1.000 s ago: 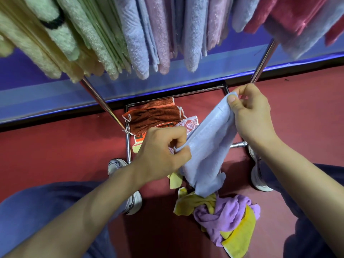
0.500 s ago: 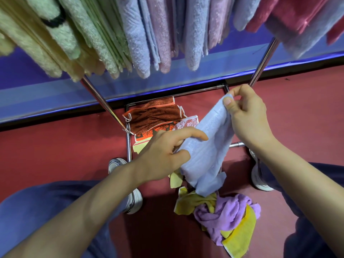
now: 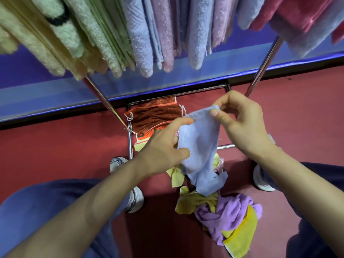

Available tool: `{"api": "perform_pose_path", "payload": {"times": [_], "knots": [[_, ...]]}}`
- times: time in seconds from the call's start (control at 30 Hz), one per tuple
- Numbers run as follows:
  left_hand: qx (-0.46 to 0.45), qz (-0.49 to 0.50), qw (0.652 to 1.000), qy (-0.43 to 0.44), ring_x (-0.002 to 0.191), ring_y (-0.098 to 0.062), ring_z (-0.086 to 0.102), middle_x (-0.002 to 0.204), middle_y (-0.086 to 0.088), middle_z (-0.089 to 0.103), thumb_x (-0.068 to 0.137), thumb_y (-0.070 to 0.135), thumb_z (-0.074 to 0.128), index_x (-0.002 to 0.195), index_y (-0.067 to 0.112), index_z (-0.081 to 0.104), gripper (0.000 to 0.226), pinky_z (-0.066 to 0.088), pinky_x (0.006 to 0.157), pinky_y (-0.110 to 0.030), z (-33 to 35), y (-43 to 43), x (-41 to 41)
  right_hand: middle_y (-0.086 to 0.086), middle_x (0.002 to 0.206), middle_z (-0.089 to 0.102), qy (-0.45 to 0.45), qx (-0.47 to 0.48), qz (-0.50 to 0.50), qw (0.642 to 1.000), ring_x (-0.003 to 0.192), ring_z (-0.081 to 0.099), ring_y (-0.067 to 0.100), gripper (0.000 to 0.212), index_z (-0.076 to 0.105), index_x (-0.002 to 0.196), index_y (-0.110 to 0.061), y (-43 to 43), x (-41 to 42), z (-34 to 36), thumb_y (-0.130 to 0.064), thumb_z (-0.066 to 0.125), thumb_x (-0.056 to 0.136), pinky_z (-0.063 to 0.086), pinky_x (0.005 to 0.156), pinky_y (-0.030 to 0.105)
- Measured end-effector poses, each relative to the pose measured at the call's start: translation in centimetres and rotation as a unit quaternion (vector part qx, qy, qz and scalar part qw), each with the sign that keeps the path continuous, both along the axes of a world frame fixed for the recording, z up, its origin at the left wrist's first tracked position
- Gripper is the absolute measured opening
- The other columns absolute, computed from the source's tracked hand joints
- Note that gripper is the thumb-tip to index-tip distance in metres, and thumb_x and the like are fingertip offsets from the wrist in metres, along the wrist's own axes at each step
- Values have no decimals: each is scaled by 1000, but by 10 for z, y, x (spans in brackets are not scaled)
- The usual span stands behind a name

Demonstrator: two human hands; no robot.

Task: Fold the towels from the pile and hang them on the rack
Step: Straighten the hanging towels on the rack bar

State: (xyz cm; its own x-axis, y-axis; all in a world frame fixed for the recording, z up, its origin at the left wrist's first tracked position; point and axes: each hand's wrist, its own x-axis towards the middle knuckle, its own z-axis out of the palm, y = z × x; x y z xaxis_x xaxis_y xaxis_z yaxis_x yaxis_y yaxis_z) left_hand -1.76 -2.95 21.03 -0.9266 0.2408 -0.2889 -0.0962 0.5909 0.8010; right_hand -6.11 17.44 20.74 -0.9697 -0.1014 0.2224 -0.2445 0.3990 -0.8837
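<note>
A light blue towel (image 3: 200, 146) hangs between my hands above the floor. My right hand (image 3: 243, 125) pinches its top corner between thumb and fingers. My left hand (image 3: 163, 146) grips the towel's left edge, thumb on the front and index finger stretched along the top edge. Below it lies the pile (image 3: 227, 215) of purple and yellow towels on the red floor. The rack (image 3: 264, 64) has chrome legs, and many folded towels (image 3: 141, 34) in green, blue, pink and red hang from it across the top of the view.
An orange-brown cloth (image 3: 158, 116) and patterned cloths lie on the rack's low frame (image 3: 130, 144). My shoes (image 3: 136, 198) stand on the red floor on either side of the pile. A blue wall strip (image 3: 55, 94) runs behind the rack.
My left hand slid up the towel's left edge and its index finger stretched out along the top. My right hand kept its pinch and both hands drew closer together.
</note>
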Motion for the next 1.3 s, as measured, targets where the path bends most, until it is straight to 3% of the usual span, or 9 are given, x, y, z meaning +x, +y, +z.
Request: {"api": "perform_pose_path", "payload": {"times": [0.13,0.23,0.43,0.63,0.77,0.87,0.97,1.13,1.3], "knots": [[63,49,995,-59,46,-22,60,57,-5,62,82,-5,57,135,22,44,61,49,47,-31,-5,-2,-6,-11,75,65,20,46,122,991,70,63,10,13,63,81,-15,-14,16,-8,-7,73,81,54,70,34],[110,57,989,-83,47,-19,63,57,-2,65,85,-8,53,121,21,52,47,52,51,-31,-3,-2,-7,-8,75,66,14,69,153,986,69,63,11,14,63,79,-12,-21,24,-16,-5,75,79,52,67,37],[180,70,973,-129,45,-18,63,56,1,62,83,-5,49,107,26,55,40,52,81,-65,4,2,-6,-6,73,66,6,65,151,986,67,61,11,17,63,78,-13,-27,29,-18,-2,77,75,50,65,31],[182,64,969,-156,46,-22,62,66,-7,68,86,-1,49,118,15,57,37,51,52,-28,0,0,-8,-10,71,62,34,86,178,980,65,59,9,15,61,76,-14,-28,31,-19,-4,72,73,49,63,28],[159,71,971,-163,46,-21,63,62,-3,67,71,12,49,110,17,60,41,44,46,-18,-5,0,-9,-11,71,60,65,118,207,969,64,53,7,14,58,76,-16,-27,33,-20,-9,70,71,47,62,29],[162,70,970,-169,48,-19,64,61,-2,68,72,9,48,101,25,62,36,44,46,-17,-5,0,-9,-11,73,59,69,136,219,964,65,52,9,11,58,78,-17,-26,33,-22,-14,67,73,49,61,35],[156,92,967,-179,48,-18,65,61,-6,67,66,13,49,109,19,60,45,47,48,-18,-5,0,-10,-9,78,59,67,142,237,959,67,55,14,14,59,83,-16,-26,35,-22,-22,69,76,50,62,39],[165,96,963,-188,54,-15,64,60,-1,65,86,-1,50,100,22,61,29,52,55,-22,-2,-1,-7,-6,82,57,98,205,218,949,70,58,22,31,49,87,-22,-30,41,-27,-51,57,81,51,56,42],[176,88,964,-181,59,-13,63,68,-4,65,71,9,54,97,20,66,30,57,62,-27,-2,1,-5,-5,79,56,105,210,192,953,66,56,24,24,47,85,-20,-33,42,-35,-42,56,85,49,51,43]]}}
